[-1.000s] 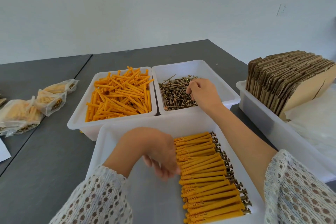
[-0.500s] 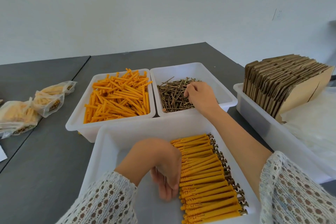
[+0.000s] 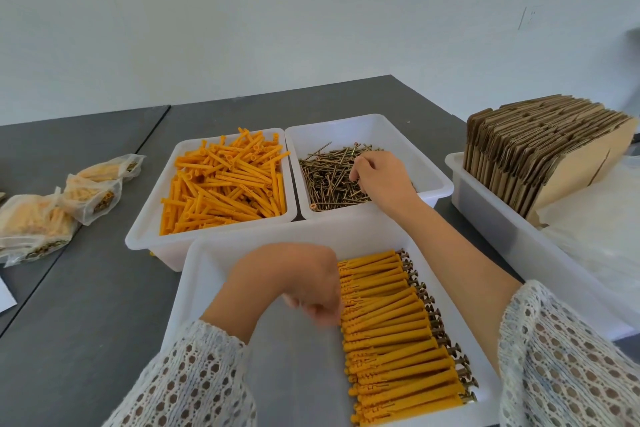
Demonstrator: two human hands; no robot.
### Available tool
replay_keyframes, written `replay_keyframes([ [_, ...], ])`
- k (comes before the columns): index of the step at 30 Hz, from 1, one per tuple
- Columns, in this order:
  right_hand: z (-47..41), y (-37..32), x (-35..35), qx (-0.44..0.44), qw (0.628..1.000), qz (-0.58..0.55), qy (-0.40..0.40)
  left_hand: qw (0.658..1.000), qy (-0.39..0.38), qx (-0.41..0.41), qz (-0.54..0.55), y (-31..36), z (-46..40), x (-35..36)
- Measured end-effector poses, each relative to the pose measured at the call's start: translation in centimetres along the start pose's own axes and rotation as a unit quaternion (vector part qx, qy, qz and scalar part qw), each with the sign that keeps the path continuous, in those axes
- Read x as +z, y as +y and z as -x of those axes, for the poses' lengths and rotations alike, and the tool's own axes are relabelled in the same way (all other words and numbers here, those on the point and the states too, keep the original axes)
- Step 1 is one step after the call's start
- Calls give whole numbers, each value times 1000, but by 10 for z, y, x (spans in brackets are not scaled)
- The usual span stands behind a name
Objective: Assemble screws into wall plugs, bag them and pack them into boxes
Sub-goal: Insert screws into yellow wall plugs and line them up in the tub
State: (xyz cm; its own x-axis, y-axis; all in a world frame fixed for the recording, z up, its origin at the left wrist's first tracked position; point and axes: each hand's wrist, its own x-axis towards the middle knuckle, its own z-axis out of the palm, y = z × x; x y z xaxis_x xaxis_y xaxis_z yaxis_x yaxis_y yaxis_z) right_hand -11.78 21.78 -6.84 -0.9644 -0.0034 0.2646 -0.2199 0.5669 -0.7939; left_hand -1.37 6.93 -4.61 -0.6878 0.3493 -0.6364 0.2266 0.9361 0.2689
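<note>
Orange plugs (image 3: 221, 184) lie loose in the far left tub (image 3: 145, 236), with the screws (image 3: 329, 180) heaped in the tub (image 3: 433, 180) just to its right. The right hand (image 3: 381, 177) reaches into that heap, fingers curled down among the screws; whether it has pinched one I cannot tell. The left hand (image 3: 304, 281) is curled at the left edge of the finished row (image 3: 394, 333) in the near tub (image 3: 194, 288); what it holds, if anything, is hidden. To do this step well, lift a single screw by its head so it comes free of the tangle. Four tubs stand on the bench (image 3: 86, 288); three filled bags (image 3: 62, 204) lie at far left, and flat cardboard boxes (image 3: 540, 146) stand in the right tub (image 3: 485, 204).
</note>
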Motion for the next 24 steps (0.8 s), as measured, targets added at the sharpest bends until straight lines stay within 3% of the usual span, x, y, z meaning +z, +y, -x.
replay_keyframes([
  [2, 0, 0, 0, -1, 1000, -5, -3, 988, 139, 55, 25, 4, -3, 0],
  [4, 1, 1, 0, 0, 1000, -7, -2, 969, 222, 105, 37, 15, -9, 6],
  [10, 1, 1, -1, -1, 1000, -10, -7, 979, 136, 154, 12, 30, -24, 27],
  [20, 1, 0, -1, -2, 1000, 10, -6, 975, 132, 173, 45, 26, -27, 29],
  [24, 1, 0, -1, -7, 1000, 7, -8, 962, 176, 201, 53, 28, -27, 28],
])
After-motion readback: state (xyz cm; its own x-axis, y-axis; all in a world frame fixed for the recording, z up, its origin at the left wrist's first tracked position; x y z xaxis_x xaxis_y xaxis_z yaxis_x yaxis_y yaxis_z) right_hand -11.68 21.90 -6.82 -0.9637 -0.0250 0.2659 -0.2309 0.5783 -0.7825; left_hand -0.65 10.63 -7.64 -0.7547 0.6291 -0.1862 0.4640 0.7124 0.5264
